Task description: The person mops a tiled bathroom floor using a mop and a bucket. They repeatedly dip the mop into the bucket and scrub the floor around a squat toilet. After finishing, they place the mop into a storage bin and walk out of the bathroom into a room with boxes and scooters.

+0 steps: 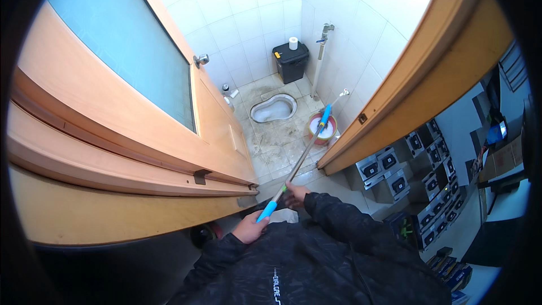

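Note:
Both my hands are on a long metal mop pole [302, 159] with a blue grip at its near end. My left hand [251, 229] is closed round that near blue grip. A little farther along, my right hand [296, 195] is wrapped round the pole beside a green band. The pole slants away to the right, its far blue part lying over a pink-rimmed bucket [311, 135]. White contents show in the bucket, foam or mop strands, I cannot tell which. The mop's head cannot be made out.
Past the doorway, a squat toilet [273, 108] is set in the stained tile floor. A black bin [292, 63] bears a paper roll [293, 43]. A pipe with a tap [323, 40] runs down the wall. The wooden door [217, 107] stands left; several boxes [389, 175] are right.

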{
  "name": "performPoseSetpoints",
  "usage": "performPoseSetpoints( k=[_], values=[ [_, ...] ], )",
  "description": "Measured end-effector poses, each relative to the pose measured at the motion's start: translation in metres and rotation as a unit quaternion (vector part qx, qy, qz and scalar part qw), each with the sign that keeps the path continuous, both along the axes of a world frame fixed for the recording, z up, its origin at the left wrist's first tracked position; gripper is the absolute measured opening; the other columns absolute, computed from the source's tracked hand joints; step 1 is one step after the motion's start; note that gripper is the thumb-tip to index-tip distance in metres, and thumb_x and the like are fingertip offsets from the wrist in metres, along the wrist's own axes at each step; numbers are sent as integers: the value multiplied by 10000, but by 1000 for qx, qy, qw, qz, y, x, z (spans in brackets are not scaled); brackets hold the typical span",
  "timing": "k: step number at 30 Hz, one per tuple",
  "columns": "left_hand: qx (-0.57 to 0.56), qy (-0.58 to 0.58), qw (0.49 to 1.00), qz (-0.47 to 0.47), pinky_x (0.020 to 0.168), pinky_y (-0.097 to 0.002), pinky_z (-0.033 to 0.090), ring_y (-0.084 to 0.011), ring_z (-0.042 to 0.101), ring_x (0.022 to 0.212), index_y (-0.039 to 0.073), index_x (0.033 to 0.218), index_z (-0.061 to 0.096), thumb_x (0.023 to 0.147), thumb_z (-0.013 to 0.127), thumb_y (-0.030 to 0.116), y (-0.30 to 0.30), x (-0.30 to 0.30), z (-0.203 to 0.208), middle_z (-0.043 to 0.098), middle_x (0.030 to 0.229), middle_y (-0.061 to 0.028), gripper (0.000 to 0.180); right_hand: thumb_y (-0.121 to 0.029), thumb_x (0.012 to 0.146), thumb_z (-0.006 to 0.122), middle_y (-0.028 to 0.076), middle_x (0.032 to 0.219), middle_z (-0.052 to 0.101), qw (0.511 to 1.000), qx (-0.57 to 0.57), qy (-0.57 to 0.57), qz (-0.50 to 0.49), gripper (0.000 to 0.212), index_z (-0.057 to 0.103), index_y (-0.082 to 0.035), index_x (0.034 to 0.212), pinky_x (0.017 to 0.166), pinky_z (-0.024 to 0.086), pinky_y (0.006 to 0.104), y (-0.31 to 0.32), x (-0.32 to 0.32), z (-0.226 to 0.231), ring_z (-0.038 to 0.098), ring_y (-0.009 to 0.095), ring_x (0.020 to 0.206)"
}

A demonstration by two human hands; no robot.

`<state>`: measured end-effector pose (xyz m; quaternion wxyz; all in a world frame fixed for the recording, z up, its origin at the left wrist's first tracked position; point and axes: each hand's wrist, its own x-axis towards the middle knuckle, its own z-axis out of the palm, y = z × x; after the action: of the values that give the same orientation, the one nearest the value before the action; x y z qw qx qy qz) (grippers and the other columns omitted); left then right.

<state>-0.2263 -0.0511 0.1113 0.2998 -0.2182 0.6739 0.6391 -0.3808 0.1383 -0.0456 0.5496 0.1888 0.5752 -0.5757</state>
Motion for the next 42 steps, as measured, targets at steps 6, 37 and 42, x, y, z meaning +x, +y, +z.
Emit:
performPoseSetpoints(
  k=[6, 37, 42],
  values=[
    [-104, 110, 986, -71, 841, -391, 477, -349, 631, 943, -14, 1233, 543, 938, 560, 375, -16, -7, -10, 655, 994, -205, 489, -321, 956, 560, 96, 864, 653, 991, -24, -12, -133, 314, 594, -13, 1003, 587, 508, 377, -37, -25, -26, 634, 240, 714],
    [-30, 83, 991, -101, 882, -340, 448, -181, 598, 985, 32, 1255, 534, 904, 642, 308, -74, -25, -36, 652, 1056, -130, 459, -251, 941, 598, 150, 882, 594, 990, 44, -112, 78, 270, 532, 4, 1000, 582, 577, 372, -81, -89, -25, 648, 288, 696],
    [-9, 95, 993, -74, 883, -328, 449, -144, 578, 973, 23, 1241, 542, 886, 664, 307, -76, -25, -46, 655, 1048, -111, 471, -267, 940, 592, 176, 856, 631, 982, 67, -129, 123, 291, 524, 10, 997, 546, 572, 354, -88, -99, -45, 663, 281, 647]
  ],
)
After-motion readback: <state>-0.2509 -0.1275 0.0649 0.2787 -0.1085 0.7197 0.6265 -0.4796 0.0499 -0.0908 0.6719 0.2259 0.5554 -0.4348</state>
